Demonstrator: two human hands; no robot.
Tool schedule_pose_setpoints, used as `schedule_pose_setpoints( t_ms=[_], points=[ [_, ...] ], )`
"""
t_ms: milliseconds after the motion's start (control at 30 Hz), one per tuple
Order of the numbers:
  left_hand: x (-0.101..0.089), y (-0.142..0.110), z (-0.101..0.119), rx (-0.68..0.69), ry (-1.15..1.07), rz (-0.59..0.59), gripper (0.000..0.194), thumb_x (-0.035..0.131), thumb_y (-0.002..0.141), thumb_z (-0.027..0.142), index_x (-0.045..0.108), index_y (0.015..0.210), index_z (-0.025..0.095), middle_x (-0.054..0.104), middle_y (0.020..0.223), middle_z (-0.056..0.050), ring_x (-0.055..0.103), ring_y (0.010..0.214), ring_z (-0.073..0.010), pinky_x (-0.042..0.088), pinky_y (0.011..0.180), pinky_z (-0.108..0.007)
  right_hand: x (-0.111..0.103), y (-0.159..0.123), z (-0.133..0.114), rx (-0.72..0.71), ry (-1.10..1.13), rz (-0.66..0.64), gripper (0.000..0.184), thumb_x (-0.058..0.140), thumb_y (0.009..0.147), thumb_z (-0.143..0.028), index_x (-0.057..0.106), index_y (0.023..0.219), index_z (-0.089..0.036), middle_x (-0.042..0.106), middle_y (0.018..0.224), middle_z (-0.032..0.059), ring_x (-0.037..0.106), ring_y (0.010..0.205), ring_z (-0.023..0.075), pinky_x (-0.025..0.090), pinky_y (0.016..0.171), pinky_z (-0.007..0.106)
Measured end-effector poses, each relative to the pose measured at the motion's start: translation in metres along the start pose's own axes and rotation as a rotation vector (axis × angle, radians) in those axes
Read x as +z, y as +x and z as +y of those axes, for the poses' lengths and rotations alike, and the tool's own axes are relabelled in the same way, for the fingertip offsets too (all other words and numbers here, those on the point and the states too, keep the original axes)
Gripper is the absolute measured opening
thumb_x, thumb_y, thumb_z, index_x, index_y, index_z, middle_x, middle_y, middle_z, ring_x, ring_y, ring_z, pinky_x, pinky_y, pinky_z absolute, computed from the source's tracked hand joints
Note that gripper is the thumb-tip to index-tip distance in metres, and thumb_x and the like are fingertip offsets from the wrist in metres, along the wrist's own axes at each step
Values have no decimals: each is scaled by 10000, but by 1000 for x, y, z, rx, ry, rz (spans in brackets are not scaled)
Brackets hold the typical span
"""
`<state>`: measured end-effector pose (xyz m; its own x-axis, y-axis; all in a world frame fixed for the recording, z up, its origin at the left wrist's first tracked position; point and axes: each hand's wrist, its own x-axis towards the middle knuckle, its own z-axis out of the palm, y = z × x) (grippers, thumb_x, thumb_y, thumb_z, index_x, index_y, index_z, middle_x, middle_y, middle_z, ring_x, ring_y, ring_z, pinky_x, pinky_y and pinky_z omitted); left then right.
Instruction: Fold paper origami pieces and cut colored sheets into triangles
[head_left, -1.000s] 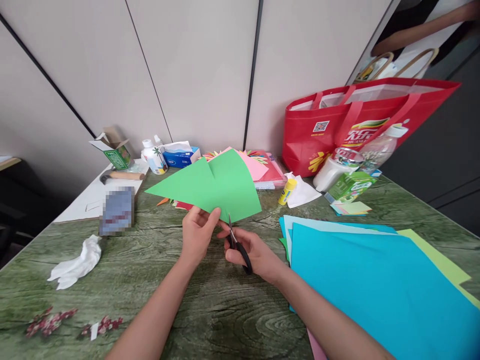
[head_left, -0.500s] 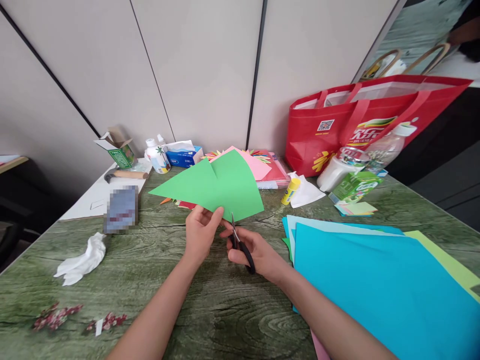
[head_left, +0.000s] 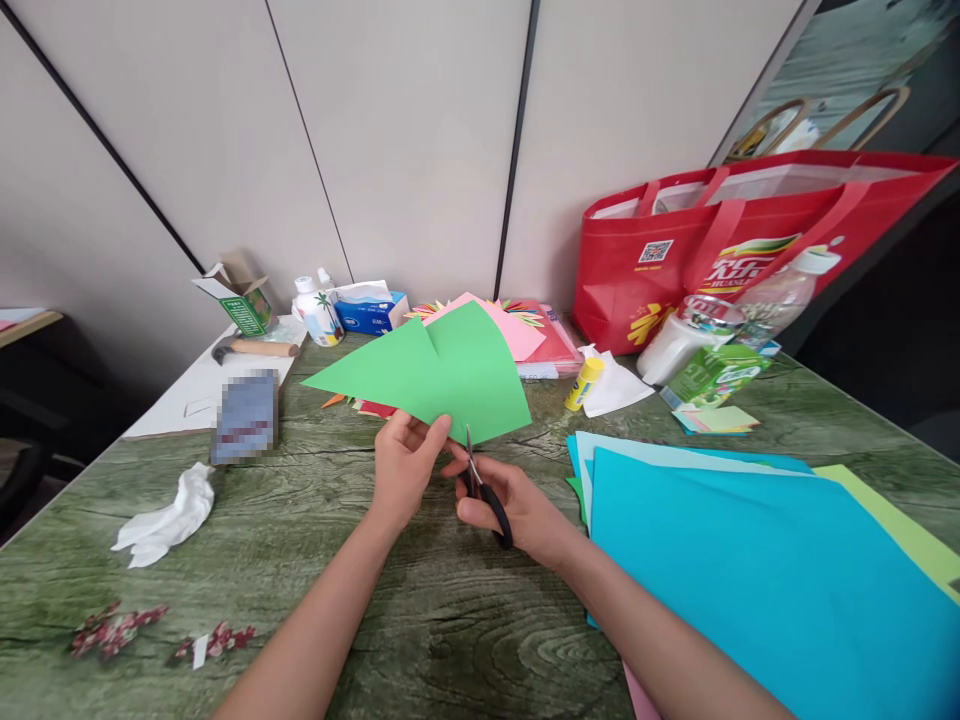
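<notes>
A green sheet of paper [head_left: 442, 375], pointed at its left end and curved along its right edge, is held up above the table. My left hand [head_left: 406, 465] pinches its lower edge, thumb on top and fingers beneath. In my right hand [head_left: 517, 510] is a pair of black-handled scissors [head_left: 495, 510], gripped by the handles. One blade overlaps the paper's lower edge, just right of my left thumb; the other blade is hard to make out. Behind the green sheet, pink paper [head_left: 525, 338] and a fan of coloured paper strips partly show.
Blue paper sheets [head_left: 750, 550] cover the right side of the table. A glue stick [head_left: 584, 384], white tissue, green carton [head_left: 712, 376] and red bag [head_left: 630, 270] stand behind. At left are a hammer [head_left: 262, 348], crumpled tissue [head_left: 169, 515], bottle [head_left: 318, 312] and tissue pack [head_left: 365, 312].
The whole view has shifted slightly, with things appearing a little further right. Both hands, the green paper and the scissors keep nearly the same pose. A dark shape at the upper right has gone.
</notes>
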<state>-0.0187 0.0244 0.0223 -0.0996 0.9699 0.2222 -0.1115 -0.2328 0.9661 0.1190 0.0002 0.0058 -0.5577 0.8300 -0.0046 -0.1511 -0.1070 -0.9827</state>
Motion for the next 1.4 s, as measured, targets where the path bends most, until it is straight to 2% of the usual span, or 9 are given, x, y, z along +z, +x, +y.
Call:
schedule_pose_setpoints(
  t_ms=[633,1000,1400],
  points=[
    [0,0,0,-16,-11,-19,148,620,721,268,525,795,182,596,609,37,612,474,-151,481,502,-266,5,1,0,17,-34,67,422,683,626,-480,526,868,-172,406,672,-32,378,609,104,316,572,244],
    [0,0,0,-5,-6,-13,159,617,724,273,512,789,172,583,600,36,609,462,-145,476,482,-251,6,1,4,-14,-54,114,382,695,630,-433,540,837,-152,405,633,-42,369,566,85,317,538,231],
    [1,0,-1,-6,-36,-19,163,615,727,272,500,795,177,587,589,41,602,455,-144,473,481,-257,8,3,9,13,-36,171,377,679,633,-464,544,813,-161,455,572,-49,417,479,79,363,481,237]
  ],
)
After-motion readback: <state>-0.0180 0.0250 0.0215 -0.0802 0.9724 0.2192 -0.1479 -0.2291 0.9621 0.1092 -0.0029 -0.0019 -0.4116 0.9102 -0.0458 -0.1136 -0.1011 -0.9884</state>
